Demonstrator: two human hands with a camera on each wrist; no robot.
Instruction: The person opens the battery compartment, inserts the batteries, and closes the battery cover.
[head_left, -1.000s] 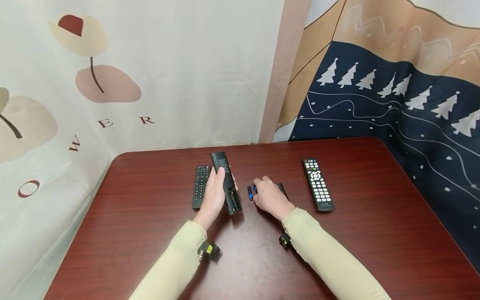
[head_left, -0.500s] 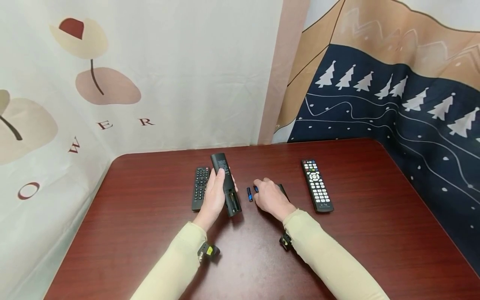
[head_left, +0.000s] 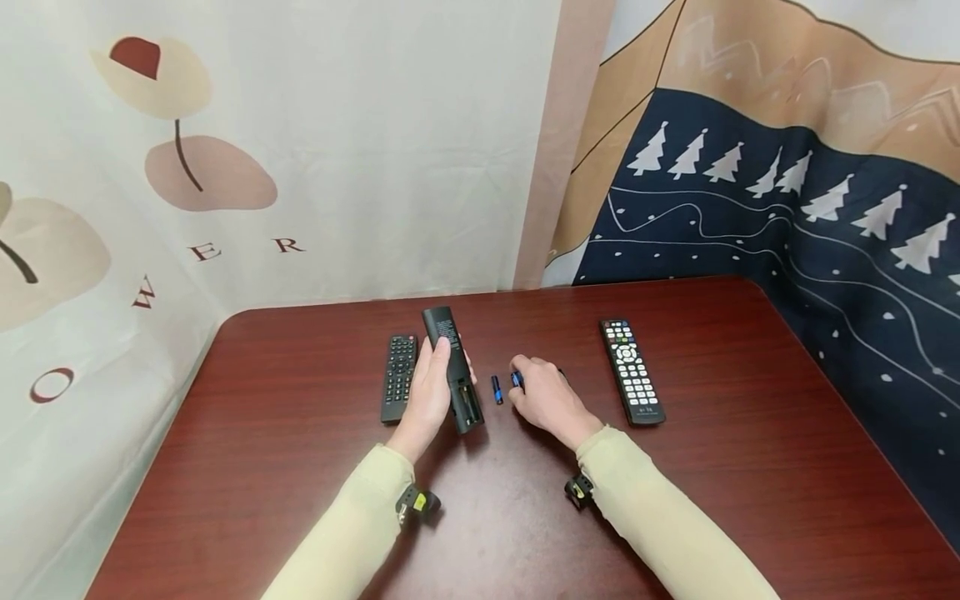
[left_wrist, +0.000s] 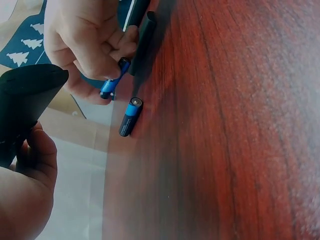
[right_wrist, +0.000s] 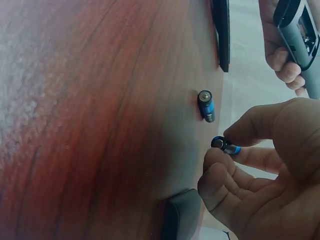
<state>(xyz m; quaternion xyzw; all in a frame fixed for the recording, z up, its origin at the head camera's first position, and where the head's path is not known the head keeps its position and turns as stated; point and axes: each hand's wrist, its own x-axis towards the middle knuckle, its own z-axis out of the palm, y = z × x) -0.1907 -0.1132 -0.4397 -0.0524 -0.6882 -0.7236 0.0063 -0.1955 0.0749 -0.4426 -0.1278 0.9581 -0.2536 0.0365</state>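
Note:
My left hand [head_left: 431, 392] grips a black remote control [head_left: 452, 358], back side up, with its battery compartment [head_left: 467, 403] uncovered at the near end. Between thumb and fingers, my right hand [head_left: 551, 398] pinches a blue and black battery [left_wrist: 113, 81], held close over the table. A second such battery [head_left: 497, 389] lies on the table between the two hands, seen also in the right wrist view as a battery [right_wrist: 206, 105] on the wood. Beside the right hand's fingers lies a small black piece [right_wrist: 181, 214], mostly hidden by that hand in the head view.
Left of the left hand, a dark remote [head_left: 398, 379] lies with its buttons up. A black remote with white buttons [head_left: 632, 372] lies to the right. The reddish-brown table [head_left: 300, 467] ends at printed curtains [head_left: 390, 150] behind and at both sides.
The right hand has closed on one battery and shifted slightly to the right, now covering most of the black piece behind it. The left hand keeps its remote nearly still.

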